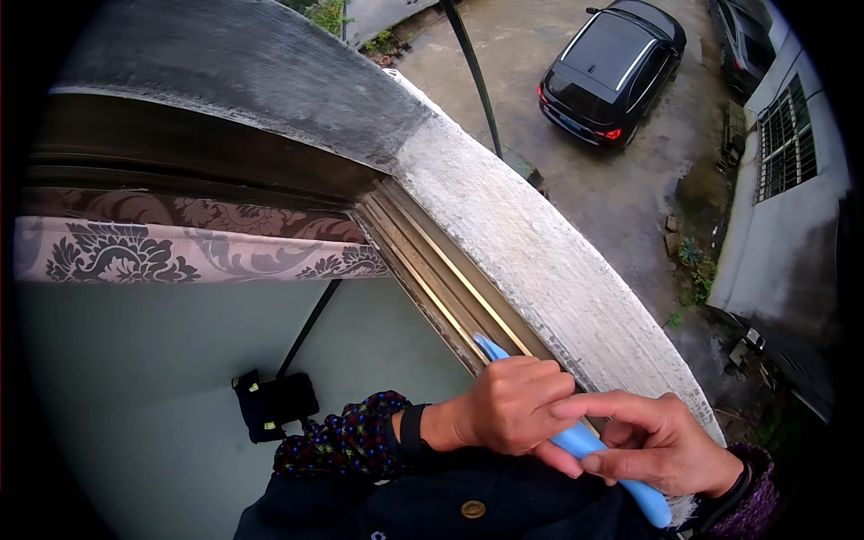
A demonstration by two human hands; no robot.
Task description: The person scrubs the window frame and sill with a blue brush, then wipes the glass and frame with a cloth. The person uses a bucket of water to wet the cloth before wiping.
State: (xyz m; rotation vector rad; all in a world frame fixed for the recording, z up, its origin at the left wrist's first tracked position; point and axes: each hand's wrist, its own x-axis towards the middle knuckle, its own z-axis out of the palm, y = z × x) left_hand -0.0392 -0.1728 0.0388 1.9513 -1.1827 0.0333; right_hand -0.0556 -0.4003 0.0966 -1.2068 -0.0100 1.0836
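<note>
A blue plastic tool (580,440), which looks like a cleaning brush, runs diagonally through both hands. Its narrow tip (489,346) rests at or just above the metal track of a window sill (439,283). My left hand (516,405) is closed around its middle in a fist. My right hand (658,439) grips it nearer the rounded end, thumb on top, with a finger touching the left hand. Pale bristles (683,509) show beside that end, partly hidden by the right wrist. Fingers hide much of the tool's length.
A rough white concrete ledge (526,236) borders the track outside. Patterned curtain fabric (135,253) hangs at left. On the green floor (135,378) lies a dark object (277,401) with a pole. Below outside, a dark car (607,74) stands on wet paving.
</note>
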